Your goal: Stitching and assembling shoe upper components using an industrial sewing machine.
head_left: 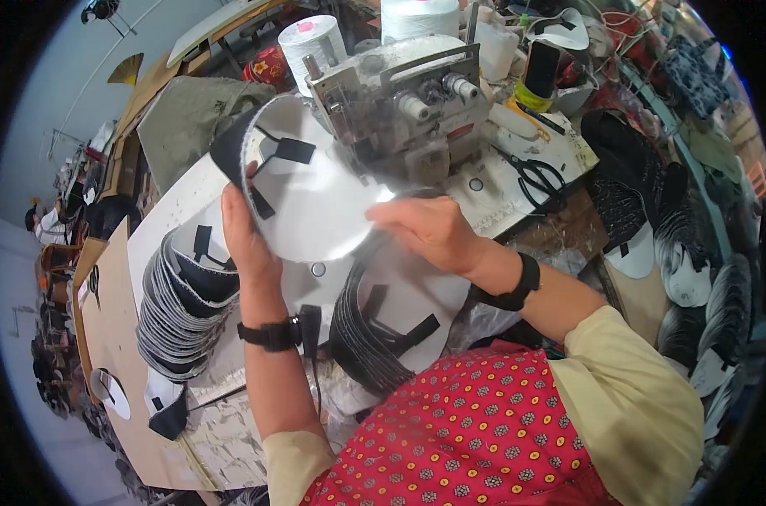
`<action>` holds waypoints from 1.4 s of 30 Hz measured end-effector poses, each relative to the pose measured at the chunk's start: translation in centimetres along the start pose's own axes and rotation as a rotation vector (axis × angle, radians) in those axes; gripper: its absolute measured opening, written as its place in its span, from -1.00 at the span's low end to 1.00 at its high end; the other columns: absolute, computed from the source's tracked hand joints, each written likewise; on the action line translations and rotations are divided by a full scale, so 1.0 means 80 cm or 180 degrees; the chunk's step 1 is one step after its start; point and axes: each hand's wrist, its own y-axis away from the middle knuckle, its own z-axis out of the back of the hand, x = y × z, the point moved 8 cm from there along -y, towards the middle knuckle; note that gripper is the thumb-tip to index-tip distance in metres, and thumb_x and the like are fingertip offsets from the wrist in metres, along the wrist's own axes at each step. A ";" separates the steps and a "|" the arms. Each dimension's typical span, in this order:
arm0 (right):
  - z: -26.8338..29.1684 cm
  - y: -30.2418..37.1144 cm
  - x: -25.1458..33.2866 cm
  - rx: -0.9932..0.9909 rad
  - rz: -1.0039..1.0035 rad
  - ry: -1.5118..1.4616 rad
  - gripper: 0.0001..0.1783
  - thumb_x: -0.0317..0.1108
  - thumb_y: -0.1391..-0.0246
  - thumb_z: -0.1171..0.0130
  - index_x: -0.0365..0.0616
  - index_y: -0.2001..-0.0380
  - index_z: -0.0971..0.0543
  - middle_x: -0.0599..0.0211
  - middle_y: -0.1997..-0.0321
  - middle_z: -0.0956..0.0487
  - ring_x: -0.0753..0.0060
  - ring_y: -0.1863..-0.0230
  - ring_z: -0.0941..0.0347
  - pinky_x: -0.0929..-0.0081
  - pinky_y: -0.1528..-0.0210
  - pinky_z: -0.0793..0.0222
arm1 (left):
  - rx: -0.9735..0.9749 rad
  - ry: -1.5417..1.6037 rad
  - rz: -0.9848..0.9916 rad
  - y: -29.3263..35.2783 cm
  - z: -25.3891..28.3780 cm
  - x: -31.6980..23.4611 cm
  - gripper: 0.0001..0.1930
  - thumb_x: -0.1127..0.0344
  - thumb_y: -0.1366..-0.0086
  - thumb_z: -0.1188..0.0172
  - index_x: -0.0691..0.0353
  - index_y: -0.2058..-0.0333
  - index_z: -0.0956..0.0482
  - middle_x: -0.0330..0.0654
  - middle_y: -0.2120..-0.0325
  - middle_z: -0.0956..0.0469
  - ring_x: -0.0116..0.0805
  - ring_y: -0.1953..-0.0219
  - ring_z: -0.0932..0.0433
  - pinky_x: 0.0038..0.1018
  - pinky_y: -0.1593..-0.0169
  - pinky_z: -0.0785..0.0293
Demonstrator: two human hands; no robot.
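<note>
A curved fabric piece (315, 198), white inside with a black outer side and small black tabs, is held up in front of the sewing machine (408, 110). My left hand (250, 232) grips its left edge, with the thumb side against the rim and the other fingers mostly hidden behind. At the right edge, close under the machine head, my right hand (429, 229) pinches the piece between thumb and fingers. Motion blurs this side a little. Below my hands lies a stack of similar black-and-white pieces (362, 329); another stack (180, 304) leans left of my left forearm.
Black-handled scissors (539, 179) lie right of the machine, near a phone (542, 69). White thread cones (313, 49) stand behind it. More stacked pieces (682, 270) crowd the far right. A single piece (111, 394) rests on the board at left.
</note>
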 end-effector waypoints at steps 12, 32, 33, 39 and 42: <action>-0.002 0.004 -0.036 -0.0056 -0.0816 0.0042 -0.68 -0.52 -0.01 -0.27 -0.16 0.12 -0.51 0.13 0.11 -0.59 0.22 0.17 -0.59 0.40 0.19 -0.52 | 0.1218 -0.0871 0.2479 0.138 -0.022 -0.006 -0.48 -0.04 -0.47 0.12 0.39 0.19 -0.57 -0.10 0.46 -0.61 -0.39 0.56 -0.49 -0.46 0.40 -0.43; -0.033 0.034 0.043 0.1438 0.0396 0.0568 -0.72 -0.49 0.21 -0.21 -0.14 0.31 -0.51 0.21 0.18 -0.51 0.06 0.11 -0.41 0.20 -0.01 -0.30 | 0.1497 -0.6081 -0.2521 0.013 -0.068 -0.080 -0.61 0.43 -0.11 -0.16 -0.03 0.04 -0.51 -0.28 0.37 -0.43 -0.35 0.32 -0.47 -0.39 0.14 -0.29; -0.020 0.032 0.058 0.1711 0.0484 0.0508 -0.78 -0.53 0.21 -0.17 -0.14 0.37 -0.51 0.23 0.27 -0.54 0.10 0.19 -0.44 0.24 0.05 -0.33 | 0.1486 -0.6100 -0.2828 0.026 -0.060 -0.089 -0.69 0.45 -0.12 -0.10 -0.02 0.13 -0.50 -0.27 0.37 -0.40 -0.35 0.36 -0.46 -0.40 0.22 -0.25; 0.120 -0.021 0.070 0.0788 -0.0861 -0.0520 -0.84 -0.61 -0.01 -0.18 -0.11 0.37 -0.50 0.36 0.34 -0.59 0.62 0.46 -0.42 0.66 0.37 -0.32 | 0.2343 -0.6935 -0.1621 0.094 0.014 -0.056 -0.56 0.39 -0.12 -0.09 -0.01 -0.04 -0.44 -0.26 0.37 -0.40 -0.32 0.33 -0.44 -0.33 0.24 -0.25; 0.122 -0.024 0.026 -0.0343 -0.1558 -0.1555 -0.81 -0.60 -0.12 -0.12 -0.19 0.18 -0.48 0.29 0.18 -0.60 0.64 0.36 -0.47 0.70 0.34 -0.38 | 0.2104 -0.7420 -0.2067 0.094 0.031 -0.080 -0.60 0.37 -0.13 -0.12 0.00 0.00 -0.50 -0.27 0.45 -0.37 -0.31 0.38 -0.42 -0.36 0.31 -0.27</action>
